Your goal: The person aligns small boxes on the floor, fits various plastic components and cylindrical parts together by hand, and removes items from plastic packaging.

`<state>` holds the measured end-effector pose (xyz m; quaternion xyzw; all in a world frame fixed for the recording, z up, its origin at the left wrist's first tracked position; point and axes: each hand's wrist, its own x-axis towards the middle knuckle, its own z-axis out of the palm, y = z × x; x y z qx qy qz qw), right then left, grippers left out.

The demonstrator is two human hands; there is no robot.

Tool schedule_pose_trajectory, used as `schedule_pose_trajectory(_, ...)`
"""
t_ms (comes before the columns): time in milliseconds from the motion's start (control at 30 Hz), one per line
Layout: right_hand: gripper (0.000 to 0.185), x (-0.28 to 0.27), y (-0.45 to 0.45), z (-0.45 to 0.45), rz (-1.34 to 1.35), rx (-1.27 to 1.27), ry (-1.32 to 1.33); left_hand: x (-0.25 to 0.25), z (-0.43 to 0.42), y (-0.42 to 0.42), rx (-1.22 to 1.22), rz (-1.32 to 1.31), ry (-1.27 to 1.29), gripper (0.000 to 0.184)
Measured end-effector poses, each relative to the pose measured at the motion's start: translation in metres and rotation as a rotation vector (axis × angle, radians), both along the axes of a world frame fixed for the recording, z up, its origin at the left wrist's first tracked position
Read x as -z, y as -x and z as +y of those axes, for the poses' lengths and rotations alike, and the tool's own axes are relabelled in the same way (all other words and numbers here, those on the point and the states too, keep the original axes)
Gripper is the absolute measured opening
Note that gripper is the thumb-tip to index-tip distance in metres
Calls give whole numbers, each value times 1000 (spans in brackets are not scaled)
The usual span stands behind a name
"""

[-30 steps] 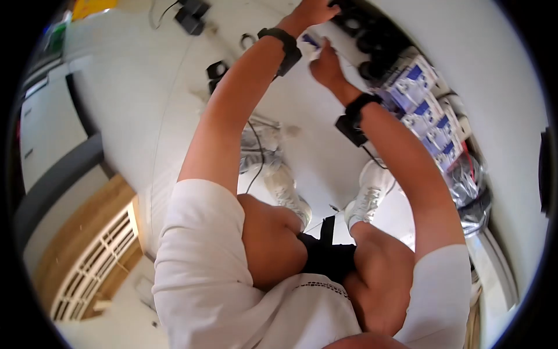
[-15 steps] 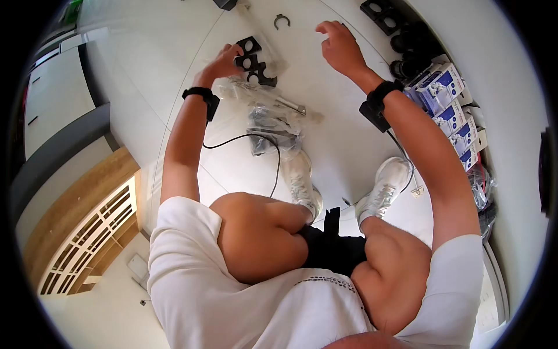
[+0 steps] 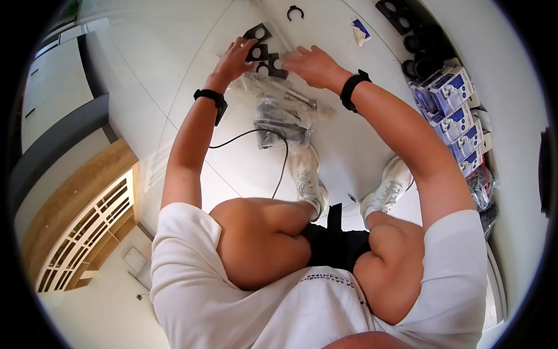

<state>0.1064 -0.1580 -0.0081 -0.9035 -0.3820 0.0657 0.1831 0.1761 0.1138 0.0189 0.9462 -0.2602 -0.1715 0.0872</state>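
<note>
Several black square pieces with round holes (image 3: 256,53) lie in a cluster on the pale floor. My left hand (image 3: 233,61) is at the cluster's left side, fingers apart, its fingertips touching or very close to the pieces. From the right my right hand (image 3: 314,67) reaches toward the same cluster, fingers stretched out and slightly blurred, holding nothing visible. Whether its fingertips touch the nearest piece I cannot tell. Just below the hands lie clear plastic bags (image 3: 285,119) with dark and metallic items inside.
A black open ring clip (image 3: 295,13) and a small blue-and-white packet (image 3: 360,33) lie farther off. Along the right wall stand blue-and-white boxes (image 3: 453,93) and black round parts (image 3: 427,49). A black cable (image 3: 285,157) runs near my left shoe (image 3: 307,180).
My right hand has moved left and down to the black pieces, uncovering the blue-and-white packet. My left hand stays by the cluster. The view has shifted slightly.
</note>
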Motion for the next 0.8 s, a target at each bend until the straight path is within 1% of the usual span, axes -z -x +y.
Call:
schedule_pose_trajectory(67,29,2,0,-10,-105,-7,49,-1,-6,3,-5,17,-14,70)
schedule_pose_trajectory(100,29,1,0,-10,-104,-5,49,-4,-10,3,-12,33,-31,73)
schedule_pose_trajectory(167,29,-2,1,-8,-111,123,65,-11,-21,4,18,37,-62,76)
schedule_pose_trajectory(300,29,5,-1,0,-202,153,117,-16,-32,3,46,42,-132,83)
schedule_pose_trajectory(367,29,7,0,9,-258,111,13,-21,-37,5,22,55,-132,83)
schedule_pose_trajectory(400,29,7,1,12,-260,112,14,-21,-38,5,-2,71,-133,83)
schedule_pose_trajectory(433,26,7,4,16,-255,109,67,-20,-38,6,-2,69,-134,83)
schedule_pose_trajectory(467,24,8,6,20,-248,107,117,-20,-38,7,-59,47,-102,84)
schedule_pose_trajectory(500,24,1,5,21,-250,104,111,-15,-32,7,-119,24,-71,85)
schedule_pose_trajectory(533,22,-5,3,20,-254,35,176,-11,-25,5,-124,22,-75,85)
schedule_pose_trajectory(567,19,-11,2,18,-259,-36,244,-7,-19,4,-156,-2,-21,82)
schedule_pose_trajectory(600,19,-10,1,15,-262,-45,246,-10,-18,4,-189,-28,36,80)
schedule_pose_trajectory(633,18,-8,0,9,-186,-11,154,-13,-18,6,-195,-29,39,80)
schedule_pose_trajectory(700,18,-4,-3,-6,-89,90,-61,-22,-19,4,-422,217,236,69)
schedule_pose_trajectory(733,18,-1,-6,-11,-93,88,-62,-26,-21,6,-424,213,237,69)
schedule_pose_trajectory(800,18,3,-15,-19,268,288,-456,-35,-28,8,-479,504,642,61)
